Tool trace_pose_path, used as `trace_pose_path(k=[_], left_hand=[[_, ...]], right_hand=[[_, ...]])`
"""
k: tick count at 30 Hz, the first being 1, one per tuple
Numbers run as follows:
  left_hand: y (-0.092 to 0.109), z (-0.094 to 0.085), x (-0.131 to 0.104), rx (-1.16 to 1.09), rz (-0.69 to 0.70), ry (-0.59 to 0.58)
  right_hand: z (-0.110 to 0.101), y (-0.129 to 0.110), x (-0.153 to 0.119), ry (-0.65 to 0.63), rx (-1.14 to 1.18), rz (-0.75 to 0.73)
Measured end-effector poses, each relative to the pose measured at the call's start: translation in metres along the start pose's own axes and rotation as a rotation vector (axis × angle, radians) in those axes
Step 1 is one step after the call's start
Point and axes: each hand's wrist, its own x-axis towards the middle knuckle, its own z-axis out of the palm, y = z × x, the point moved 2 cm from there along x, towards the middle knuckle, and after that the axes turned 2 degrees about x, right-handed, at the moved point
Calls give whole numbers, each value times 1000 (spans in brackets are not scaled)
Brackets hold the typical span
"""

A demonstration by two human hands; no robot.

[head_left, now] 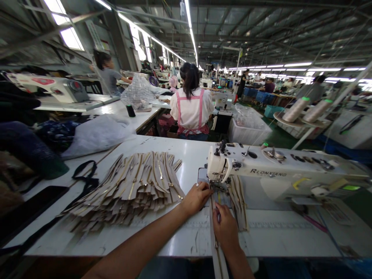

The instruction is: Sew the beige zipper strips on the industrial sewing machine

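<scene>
On the left, a heap of zipper strips is lying on the white table. Near it, the left hand is bending its fingers beside the needle area, whether gripping I cannot tell; one long zipper is hanging over the front edge, and the right hand is pinching it, before the sewing machine.

Two hands here, one left hand and one right hand, with one zipper strip. Left of them, one big zipper heap, too overlapped to number; just right, one smaller bundle and one lettered sewing machine. Beyond them, rightward, two pale thread cones; beyond, leftward, one black cone.
</scene>
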Motion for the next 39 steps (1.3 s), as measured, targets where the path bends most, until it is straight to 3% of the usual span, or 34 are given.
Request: trace_pose_path(k=[10,24,32,39], left_hand=[[0,2,-2,29,-17,-22],[-3,-1,-3,58,-6,-9],[-3,-2,-3,60,-21,-8],[-4,-3,-4,47,-43,-10]], right_hand=[[1,-2,4,-74,-81,-54],[0,-16,23,-210,-269,34],[6,-14,47,-205,-236,77],[7,-13,52,-180,-220,80]])
